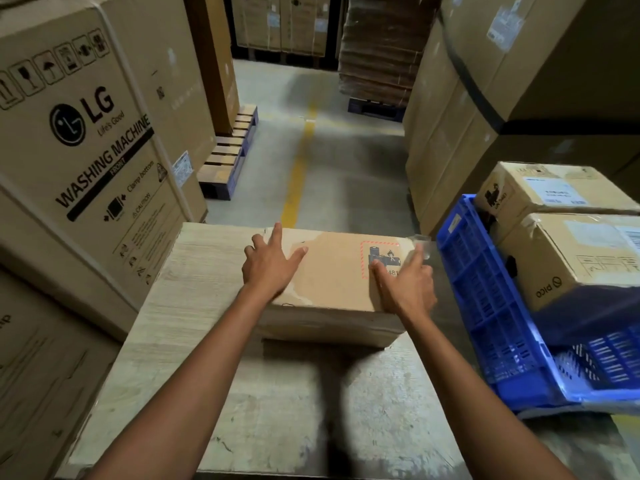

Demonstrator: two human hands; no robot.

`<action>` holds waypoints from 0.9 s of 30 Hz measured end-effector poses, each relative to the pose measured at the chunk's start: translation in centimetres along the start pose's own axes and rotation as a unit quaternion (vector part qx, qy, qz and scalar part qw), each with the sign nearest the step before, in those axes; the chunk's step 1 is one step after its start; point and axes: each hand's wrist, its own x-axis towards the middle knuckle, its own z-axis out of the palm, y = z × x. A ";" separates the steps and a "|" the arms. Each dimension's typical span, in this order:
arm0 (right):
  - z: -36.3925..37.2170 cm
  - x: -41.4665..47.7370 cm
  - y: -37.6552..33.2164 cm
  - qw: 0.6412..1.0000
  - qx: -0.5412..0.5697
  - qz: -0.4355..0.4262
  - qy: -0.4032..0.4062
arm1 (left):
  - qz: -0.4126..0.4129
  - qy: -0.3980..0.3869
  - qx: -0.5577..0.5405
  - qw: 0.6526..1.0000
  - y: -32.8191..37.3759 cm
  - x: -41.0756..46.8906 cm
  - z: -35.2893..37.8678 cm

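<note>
A brown cardboard box (pixel 332 271) with a red-hatched battery hazard label lies on a pale wooden table (pixel 194 306). My left hand (pixel 268 261) rests flat on the box's top left part, fingers spread and straight. My right hand (pixel 408 284) lies on the top right corner, fingers extended over the label and the right edge. A loose strip of clear tape (pixel 422 242) sticks up at the far right corner.
A blue plastic crate (pixel 485 296) at the right holds two cardboard boxes (pixel 571 258). A tall washing machine carton (pixel 86 143) stands at the left. More stacked cartons (pixel 485 98) rise at the right. A concrete aisle with a yellow line (pixel 298 168) runs ahead, pallets beside it.
</note>
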 end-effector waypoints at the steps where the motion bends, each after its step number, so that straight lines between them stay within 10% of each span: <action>1: -0.2 0.3 0.1 1.000 0.019 0.012 -0.013 | 0.000 -0.006 0.007 1.000 -0.3 -0.1 0.0; 18: -0.6 -2.2 0.6 0.944 0.316 0.064 0.064 | 0.002 0.089 -0.211 0.973 -1.9 -3.7 -0.4; 27: 3.3 -6.5 4.7 0.971 0.195 0.139 0.011 | -0.019 0.035 -0.174 0.984 -6.3 -7.5 6.0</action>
